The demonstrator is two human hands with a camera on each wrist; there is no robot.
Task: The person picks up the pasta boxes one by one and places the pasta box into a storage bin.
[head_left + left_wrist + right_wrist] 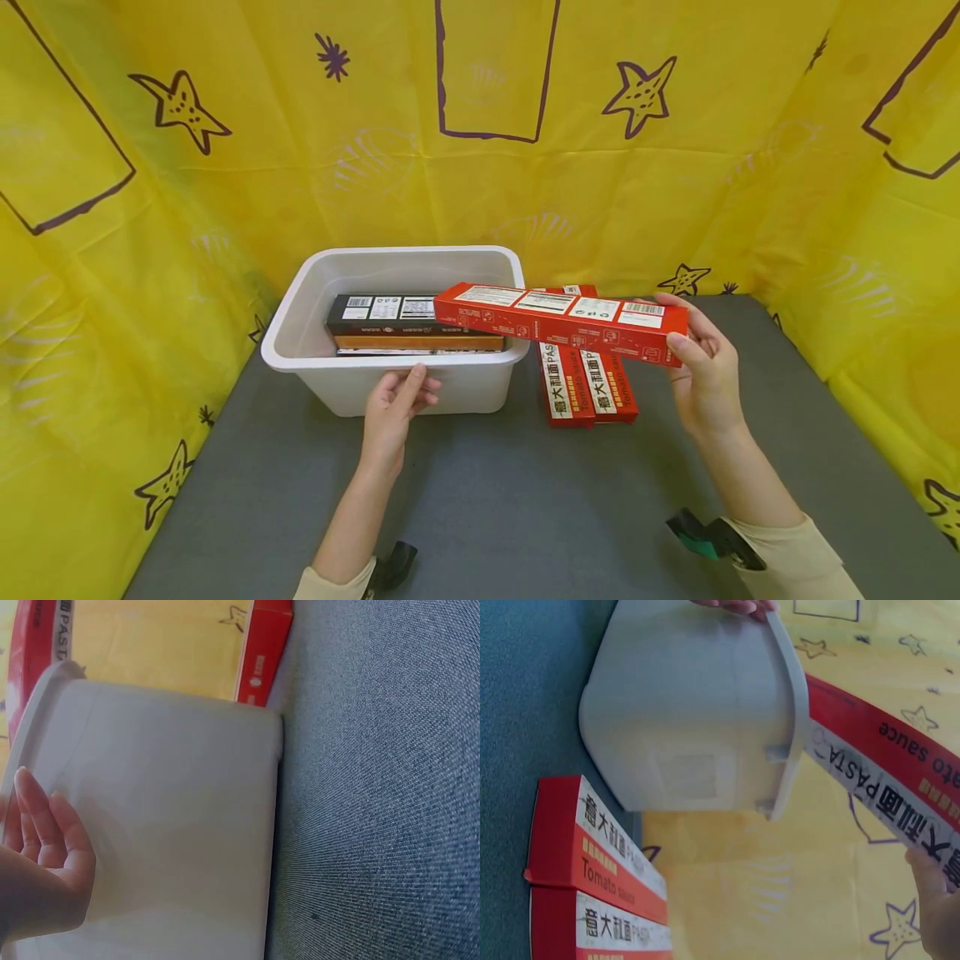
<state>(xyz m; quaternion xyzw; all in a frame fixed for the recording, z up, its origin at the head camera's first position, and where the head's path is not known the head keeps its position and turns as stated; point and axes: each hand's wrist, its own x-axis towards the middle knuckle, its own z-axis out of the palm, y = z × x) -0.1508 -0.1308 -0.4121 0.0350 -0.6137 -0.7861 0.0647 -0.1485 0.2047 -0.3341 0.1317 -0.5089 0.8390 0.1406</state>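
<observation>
Fingers of my right hand [705, 379] pinched one end of the red box [558, 321], thumb on its near side; in the head view its free end stretched over the rim of the white bin [315, 364], presumably held that way to keep my knuckles clear. My left hand [392, 408] rested at the bin's front rim, perhaps steadying it. In the left wrist view those fingers looked relaxed, clasping nothing. In the right wrist view the box slanted up from my grip, well apart from two red boxes [619, 862] lying side by side on the table [525, 712]
</observation>
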